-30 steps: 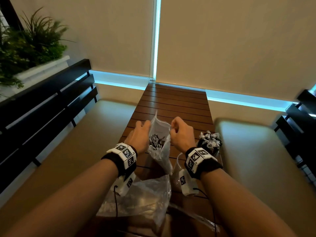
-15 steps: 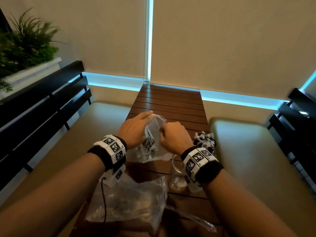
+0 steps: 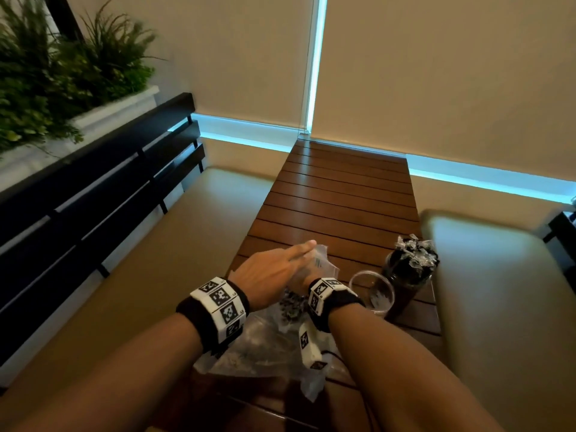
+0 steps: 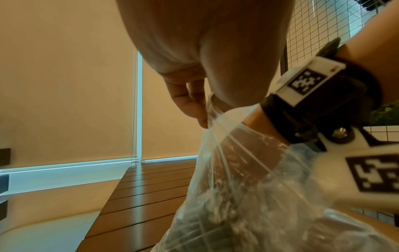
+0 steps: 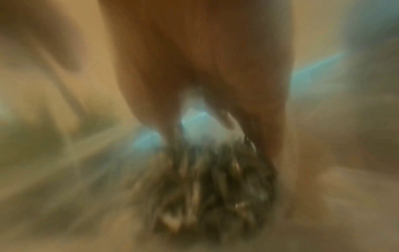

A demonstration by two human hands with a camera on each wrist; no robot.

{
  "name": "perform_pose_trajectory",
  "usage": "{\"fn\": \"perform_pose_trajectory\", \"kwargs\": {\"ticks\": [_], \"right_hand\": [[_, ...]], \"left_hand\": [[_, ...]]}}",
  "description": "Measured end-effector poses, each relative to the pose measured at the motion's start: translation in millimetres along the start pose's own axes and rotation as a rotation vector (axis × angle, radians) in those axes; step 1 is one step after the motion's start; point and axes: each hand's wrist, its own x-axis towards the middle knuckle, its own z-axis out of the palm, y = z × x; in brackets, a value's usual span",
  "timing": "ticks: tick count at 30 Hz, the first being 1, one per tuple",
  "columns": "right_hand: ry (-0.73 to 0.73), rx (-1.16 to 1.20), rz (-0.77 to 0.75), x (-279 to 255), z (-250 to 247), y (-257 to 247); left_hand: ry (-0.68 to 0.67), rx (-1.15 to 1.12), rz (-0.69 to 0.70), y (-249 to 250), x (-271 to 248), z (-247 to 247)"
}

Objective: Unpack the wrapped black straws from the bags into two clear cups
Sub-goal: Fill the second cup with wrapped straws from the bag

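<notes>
Straws (image 5: 215, 179), dark slender bundle, inside crinkly bag (image 4: 248, 196).

Worktop (image 3: 339, 194): filled cup (image 3: 408, 275) far right, empty cup (image 3: 372, 291) just left of it; bag (image 3: 321, 263) left again, apparently held up.

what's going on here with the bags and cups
A person at a wooden slatted table is unpacking wrapped black straws. The left hand holds a clear plastic bag at its mouth while the right hand is inside it, around a bundle of straws; that view is too blurred to confirm the grip. One clear cup on the right is already full of straws; the cup beside it looks empty. Another bag lies under the wrists.
</notes>
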Motion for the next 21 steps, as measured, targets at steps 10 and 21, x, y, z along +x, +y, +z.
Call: {"fn": "perform_pose_trajectory", "kwargs": {"ticks": [10, 21], "right_hand": [[0.102, -0.166, 0.456, -43, 7, -58], [0.082, -0.316, 0.067, 1, -35, 15]], "left_hand": [[-0.021, 0.003, 0.021, 10, -7, 1], [0.057, 0.024, -0.083, -8, 13, -11]]}}
